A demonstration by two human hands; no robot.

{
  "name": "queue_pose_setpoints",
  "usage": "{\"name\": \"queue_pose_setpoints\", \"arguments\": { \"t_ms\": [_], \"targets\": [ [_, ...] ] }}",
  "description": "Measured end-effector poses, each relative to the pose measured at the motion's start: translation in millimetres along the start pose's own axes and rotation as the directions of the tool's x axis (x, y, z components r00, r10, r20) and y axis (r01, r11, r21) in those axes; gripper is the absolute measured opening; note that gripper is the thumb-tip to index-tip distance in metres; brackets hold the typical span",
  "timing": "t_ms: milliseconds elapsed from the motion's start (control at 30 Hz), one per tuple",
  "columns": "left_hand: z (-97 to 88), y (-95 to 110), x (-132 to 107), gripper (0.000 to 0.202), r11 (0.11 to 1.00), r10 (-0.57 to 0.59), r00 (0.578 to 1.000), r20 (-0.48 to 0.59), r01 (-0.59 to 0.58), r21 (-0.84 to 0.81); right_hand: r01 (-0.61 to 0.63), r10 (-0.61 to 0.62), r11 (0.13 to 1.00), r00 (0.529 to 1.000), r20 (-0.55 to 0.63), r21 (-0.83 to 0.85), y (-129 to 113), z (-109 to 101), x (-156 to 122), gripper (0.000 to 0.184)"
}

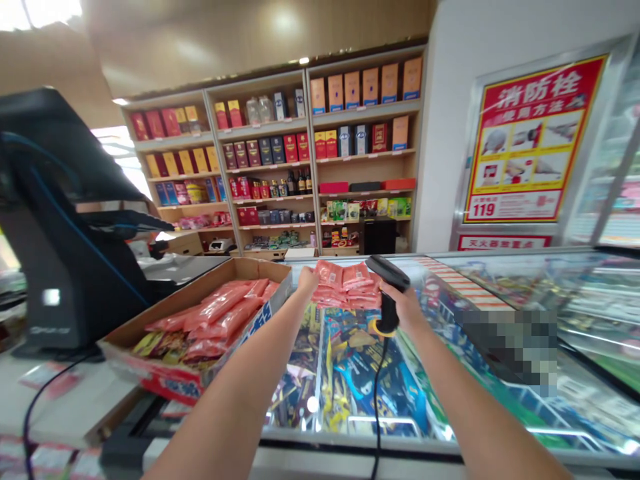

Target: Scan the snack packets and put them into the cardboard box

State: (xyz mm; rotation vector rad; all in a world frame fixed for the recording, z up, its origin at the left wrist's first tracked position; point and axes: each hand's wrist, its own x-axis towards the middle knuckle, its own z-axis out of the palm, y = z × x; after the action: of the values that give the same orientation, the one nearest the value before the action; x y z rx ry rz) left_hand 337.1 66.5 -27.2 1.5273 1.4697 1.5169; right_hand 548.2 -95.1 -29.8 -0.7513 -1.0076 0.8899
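Over the glass-topped freezer point(320, 437), a stack of pink plastic packets point(345, 283) with printed barcodes is in front of me. My left hand point(307, 280) grips the stack at its left edge, with the fingers partly hidden by the packets. My right hand point(404, 300) is wrapped around the handle of a black barcode scanner point(387, 273), right against the stack's right side. The scanner's cable hangs down toward me. Left of my left forearm stands an open cardboard box point(173, 383) holding more pink packets point(225, 310) and some yellow-green ones.
A black checkout terminal point(50, 267) stands on the counter at left. Colourful frozen packs point(380, 367) show inside the freezer. A dark flat object point(487, 343), partly pixelated, lies at right. Shelves of boxes point(265, 153) line the back wall, beside a red poster point(535, 140).
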Motion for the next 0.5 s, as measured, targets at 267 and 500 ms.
{"name": "queue_pose_setpoints", "arguments": {
  "t_ms": [267, 500],
  "targets": [
    [-21.2, 12, -22, 0.022, 0.975, 0.002, 1.0, 0.009, -0.004, 0.224, 0.006, -0.006, 1.0, 1.0, 0.027, 0.012, 1, 1, 1, 0.029],
    [-132.5, 38, -39, 0.017, 0.717, 0.244, 0.952, 0.183, -0.304, 0.627, -0.018, 0.019, 1.0, 0.999, 0.033, -0.011, 2, 2, -1, 0.025]
  ]
}}
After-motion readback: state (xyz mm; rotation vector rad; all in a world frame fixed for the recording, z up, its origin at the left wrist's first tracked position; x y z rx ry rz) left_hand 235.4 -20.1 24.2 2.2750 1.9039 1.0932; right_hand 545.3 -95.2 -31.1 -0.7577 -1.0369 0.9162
